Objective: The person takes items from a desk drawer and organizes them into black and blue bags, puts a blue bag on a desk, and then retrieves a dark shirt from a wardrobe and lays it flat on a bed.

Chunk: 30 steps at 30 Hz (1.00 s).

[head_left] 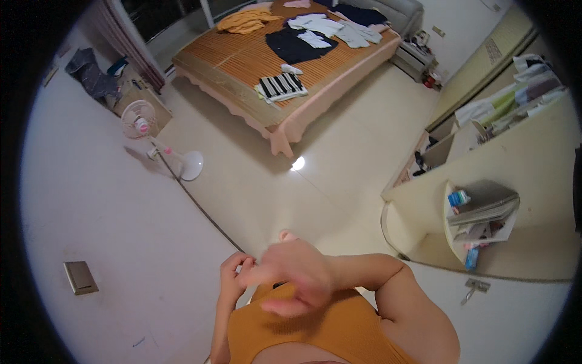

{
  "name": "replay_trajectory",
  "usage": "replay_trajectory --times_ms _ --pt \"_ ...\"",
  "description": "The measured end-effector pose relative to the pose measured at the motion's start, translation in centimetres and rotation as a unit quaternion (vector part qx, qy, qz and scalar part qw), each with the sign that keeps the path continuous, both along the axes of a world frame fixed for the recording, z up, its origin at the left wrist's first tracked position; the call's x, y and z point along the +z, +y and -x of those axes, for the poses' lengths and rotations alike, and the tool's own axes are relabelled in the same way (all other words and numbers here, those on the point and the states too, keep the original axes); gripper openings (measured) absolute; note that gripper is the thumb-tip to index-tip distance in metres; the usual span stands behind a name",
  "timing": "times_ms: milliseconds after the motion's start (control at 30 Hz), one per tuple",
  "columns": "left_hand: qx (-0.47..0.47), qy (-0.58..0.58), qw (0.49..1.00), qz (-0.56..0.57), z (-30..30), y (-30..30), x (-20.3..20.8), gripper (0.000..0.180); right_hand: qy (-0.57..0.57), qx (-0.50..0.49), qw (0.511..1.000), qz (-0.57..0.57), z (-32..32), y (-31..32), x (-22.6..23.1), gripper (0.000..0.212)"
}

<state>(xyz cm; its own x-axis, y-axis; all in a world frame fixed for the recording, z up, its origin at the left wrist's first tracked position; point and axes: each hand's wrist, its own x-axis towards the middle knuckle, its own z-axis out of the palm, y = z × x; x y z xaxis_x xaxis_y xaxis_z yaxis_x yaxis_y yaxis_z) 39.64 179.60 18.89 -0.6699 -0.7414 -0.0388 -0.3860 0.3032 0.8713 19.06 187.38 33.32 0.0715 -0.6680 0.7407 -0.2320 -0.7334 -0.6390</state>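
On the pale wardrobe door, near its upper part, there was a patch of print, but it was too small to be read. A blue and white box lay on the rounded corner shelf, close to its left edge, and its label also was not readable. The white shirt on the bed seemed to carry a small dark mark at the chest.

The right hand was in front of the person's body, strongly blurred. Its fingers were apart and rather extended, and as far as the blur allowed, it was open and grasped nothing. The left hand was just beside it with bent fingers; the right one partly covered it, so I could not tell whether it grasped something, nor whether the two touched. The nearest thing to both was the ribbed mustard top, which was worn on the person's body, below and behind the hands.

On the bed, a striped black and white cloth lay folded toward the near corner, and an orange garment was heaped along the far left edge.
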Motion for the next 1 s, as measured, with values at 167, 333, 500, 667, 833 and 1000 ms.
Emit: replay_trajectory --times_ms 167,333,500,667,833,1000 --pt "-0.120 -0.064 0.988 -0.071 4.9 0.4 -0.4 0.011 -0.081 0.000 0.996 0.022 -0.1 4.9 0.7 0.026" --pt "-0.184 -0.022 0.975 -0.123 9.2 1.0 -1.6 0.011 -0.005 -0.251 0.968 0.019 1.0 6.7 1.4 0.032" --pt "-0.242 -0.057 0.962 -0.117 15.1 -0.5 -2.8 0.011 -0.060 -0.295 0.951 -0.075 6.8 7.7 4.0 0.023" --pt "-0.304 -0.056 0.947 -0.090 24.8 -1.9 -2.0 0.012 -0.038 -0.317 0.947 -0.040 12.5 11.1 0.6 0.012" --pt "-0.344 -0.072 0.930 -0.110 30.1 -3.6 -3.4 0.014 0.008 -0.347 0.931 0.118 17.6 10.1 -1.7 0.009" --pt "-0.403 -0.119 0.897 -0.139 34.8 -6.4 -5.3 0.016 -0.002 -0.467 0.829 0.307 23.1 4.5 1.0 0.032"
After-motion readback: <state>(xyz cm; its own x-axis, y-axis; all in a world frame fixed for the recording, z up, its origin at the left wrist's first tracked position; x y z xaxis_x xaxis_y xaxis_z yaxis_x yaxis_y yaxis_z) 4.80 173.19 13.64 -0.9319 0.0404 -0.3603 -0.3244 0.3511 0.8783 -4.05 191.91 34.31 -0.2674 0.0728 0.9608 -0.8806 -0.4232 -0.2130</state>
